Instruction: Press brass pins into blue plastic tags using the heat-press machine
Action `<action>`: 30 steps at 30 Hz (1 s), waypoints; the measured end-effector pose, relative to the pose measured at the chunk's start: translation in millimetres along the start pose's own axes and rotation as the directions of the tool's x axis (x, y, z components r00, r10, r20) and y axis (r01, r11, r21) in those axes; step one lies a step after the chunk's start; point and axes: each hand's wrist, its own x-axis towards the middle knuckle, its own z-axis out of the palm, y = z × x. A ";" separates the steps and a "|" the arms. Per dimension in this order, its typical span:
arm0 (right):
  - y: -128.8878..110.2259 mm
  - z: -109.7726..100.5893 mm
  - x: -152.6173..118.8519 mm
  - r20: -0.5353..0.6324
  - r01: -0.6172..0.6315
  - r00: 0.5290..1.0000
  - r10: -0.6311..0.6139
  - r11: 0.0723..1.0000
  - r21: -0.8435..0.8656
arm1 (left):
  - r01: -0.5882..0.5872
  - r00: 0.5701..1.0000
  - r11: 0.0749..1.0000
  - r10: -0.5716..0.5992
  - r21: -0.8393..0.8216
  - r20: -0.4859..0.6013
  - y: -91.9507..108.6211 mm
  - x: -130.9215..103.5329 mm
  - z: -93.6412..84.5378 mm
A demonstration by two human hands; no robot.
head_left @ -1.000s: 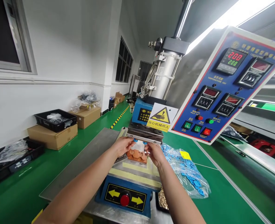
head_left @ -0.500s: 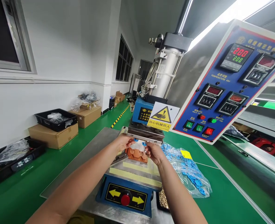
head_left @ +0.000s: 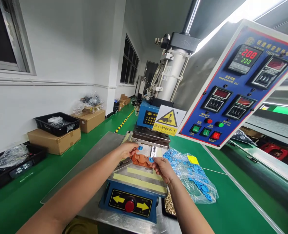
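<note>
My left hand [head_left: 129, 150] pinches a small blue plastic piece [head_left: 140, 148] just under the front edge of the press head [head_left: 151, 138]. My right hand [head_left: 163, 168] has thumb and fingers closed on another small blue plastic piece [head_left: 151, 159], at the right end of an orange fixture block [head_left: 140, 160]. Whether that piece touches the block, I cannot tell. The block sits on the machine's metal bed, between my two hands. My fingers cover part of each blue piece.
A clear bag of blue plastic parts [head_left: 199, 182] lies on the right. Below it, a dark tray holds small brass-coloured pieces [head_left: 169, 205], partly behind my right forearm. The start panel's red button [head_left: 129, 206] faces me. A slanted control box [head_left: 236, 87] overhangs the right side.
My right hand has drawn its blue piece down and toward me, from under the press head to the orange block's right end. My left hand has moved only slightly.
</note>
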 end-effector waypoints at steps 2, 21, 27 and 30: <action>-0.3 -3.4 -9.1 0.020 0.010 1.000 -0.011 1.000 0.016 | 0.028 1.000 0.999 -0.028 0.021 0.006 -3.6 -12.0 2.9; 54.8 -213.6 -346.1 -0.779 -0.458 0.539 -0.319 0.665 -0.590 | -0.553 0.456 0.783 -0.002 0.285 0.890 -80.9 -134.2 296.7; 88.3 -252.8 -385.0 -0.788 -0.748 0.344 -0.511 0.359 -0.559 | -0.922 0.333 0.233 0.065 0.311 0.941 -97.5 -169.6 411.7; 94.7 -225.5 -341.8 -0.615 -0.456 0.473 -0.630 0.422 -0.784 | -0.908 0.370 0.299 0.244 0.294 0.896 -112.7 -143.5 416.3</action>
